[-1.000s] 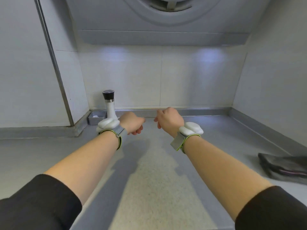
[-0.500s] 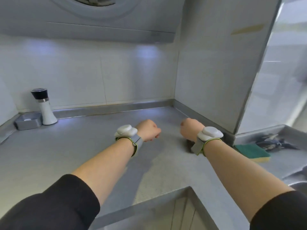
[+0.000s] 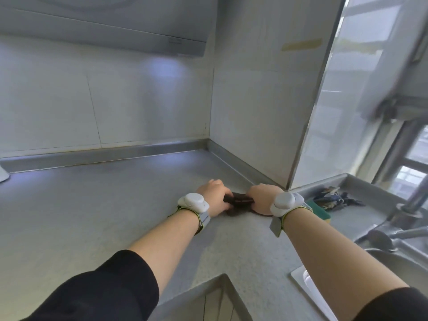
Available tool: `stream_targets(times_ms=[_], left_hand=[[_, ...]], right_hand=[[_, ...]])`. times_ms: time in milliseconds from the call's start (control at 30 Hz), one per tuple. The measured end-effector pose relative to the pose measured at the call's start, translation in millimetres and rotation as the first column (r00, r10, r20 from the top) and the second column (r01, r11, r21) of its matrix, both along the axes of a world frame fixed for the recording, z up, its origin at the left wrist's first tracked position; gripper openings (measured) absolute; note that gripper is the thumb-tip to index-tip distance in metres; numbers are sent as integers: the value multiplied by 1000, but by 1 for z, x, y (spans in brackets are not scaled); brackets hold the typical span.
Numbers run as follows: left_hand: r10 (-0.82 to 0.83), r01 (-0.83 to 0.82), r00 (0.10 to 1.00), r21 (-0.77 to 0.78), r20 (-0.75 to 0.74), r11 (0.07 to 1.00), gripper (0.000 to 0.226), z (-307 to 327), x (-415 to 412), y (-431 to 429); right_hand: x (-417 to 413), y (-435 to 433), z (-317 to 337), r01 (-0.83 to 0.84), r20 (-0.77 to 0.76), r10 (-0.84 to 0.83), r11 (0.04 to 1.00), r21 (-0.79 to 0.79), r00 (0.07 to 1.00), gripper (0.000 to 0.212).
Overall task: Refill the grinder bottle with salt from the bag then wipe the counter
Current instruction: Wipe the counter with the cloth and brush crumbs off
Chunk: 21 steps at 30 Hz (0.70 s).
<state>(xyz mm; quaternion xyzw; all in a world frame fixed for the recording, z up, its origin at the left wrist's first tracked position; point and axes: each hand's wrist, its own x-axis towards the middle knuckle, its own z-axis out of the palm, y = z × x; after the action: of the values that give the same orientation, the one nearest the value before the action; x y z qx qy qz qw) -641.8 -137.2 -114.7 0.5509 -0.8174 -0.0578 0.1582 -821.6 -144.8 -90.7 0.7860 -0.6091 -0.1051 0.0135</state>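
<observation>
Both hands have come down onto the dark bag (image 3: 238, 201) since half a second ago, when they hovered as loose fists above the counter (image 3: 104, 205). Left hand (image 3: 214, 198) curls its fingers (image 3: 216, 183) over the bag's left end; right hand (image 3: 261, 198) covers the right end, its fingers hidden. Lying flat between them, the bag looks soft, limp and probably slippery; best gripped at both ends.

Left hand (image 3: 214, 196) and right hand (image 3: 262, 198) extended, fingers curled
</observation>
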Motion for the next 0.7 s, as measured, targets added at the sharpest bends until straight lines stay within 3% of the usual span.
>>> stream_targets(times_ms=[67,233,400,533,700], left_hand=[[15,-15,1000,-62,7,998,21,-1,2,0],[82,-109,978,-134,-191,985,18,18,33,10],[160,-189,878,-18,-452,982,5,50,74,28],[254,-301,819,-8,-514,954,13,82,132,44],[337,-433,746,-34,-575,901,15,117,231,74]], right_hand=[[2,4,2,-24,5,25,998,-53,1000,22],[36,11,30,-52,132,64,994,-92,989,20],[89,18,58,-85,279,115,990,-117,953,18],[146,23,77,-177,446,212,977,-119,869,16],[245,41,104,-325,654,318,939,-115,686,21]])
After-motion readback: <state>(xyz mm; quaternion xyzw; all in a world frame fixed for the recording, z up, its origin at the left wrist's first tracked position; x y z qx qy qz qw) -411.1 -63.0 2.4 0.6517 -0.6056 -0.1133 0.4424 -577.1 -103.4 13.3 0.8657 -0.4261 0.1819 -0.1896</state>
